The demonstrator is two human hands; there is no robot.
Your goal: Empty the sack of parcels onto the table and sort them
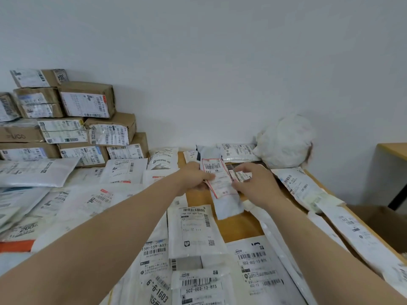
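Note:
Both my arms reach forward over a wooden table covered with flat white mailer parcels. My left hand grips the left edge of a long white parcel with a red-bordered label, thumb on top. My right hand pinches a small parcel with a barcode label just to the right of it, close to the long parcel's right edge. Several labelled mailers lie below my hands. A crumpled white sack sits against the wall at the back right.
Brown cardboard boxes with shipping labels are stacked against the wall at the back left. More white mailers pile up on the left. Mailers line the table's right edge; beyond it stand a brown box and another table.

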